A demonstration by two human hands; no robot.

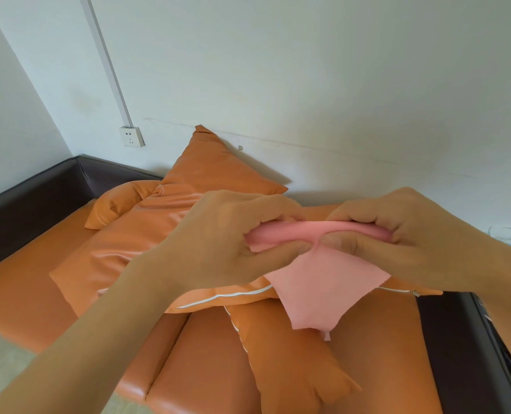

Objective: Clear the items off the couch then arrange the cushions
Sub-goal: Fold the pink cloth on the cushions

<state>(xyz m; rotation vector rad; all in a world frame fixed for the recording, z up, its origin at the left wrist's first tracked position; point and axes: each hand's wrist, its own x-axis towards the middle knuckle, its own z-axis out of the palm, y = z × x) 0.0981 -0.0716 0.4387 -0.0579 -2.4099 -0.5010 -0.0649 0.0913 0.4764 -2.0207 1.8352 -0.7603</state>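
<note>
Nearest cushion: a long orange leatherette cushion with a white zip edge (290, 363) lay on the orange padded couch seat (18, 294), its long axis running from us towards the back wall.
Cloth: we held a soft pink fabric cloth (323, 291) in the air above the cushions, its top edge gathered into a roll running left to right and a loose flap hanging down from it.
Left hand: our left hand (227, 243) grasped the left end of the roll, fingers curled over it and thumb beneath.
Right hand: our right hand (403, 237) gripped the right end the same way, touching the left hand at the thumbs.
Key relation: the cloth lay between both hands, neither nearer; we judged it could be carried off the couch either way.
Middle cushion: a large flat orange cushion (122, 249) lay directly under the hands.
Far cushions: a small orange cushion (116, 204) and an upright orange cushion (209, 165) sat by the dark grey couch backrest (39, 186).
</note>
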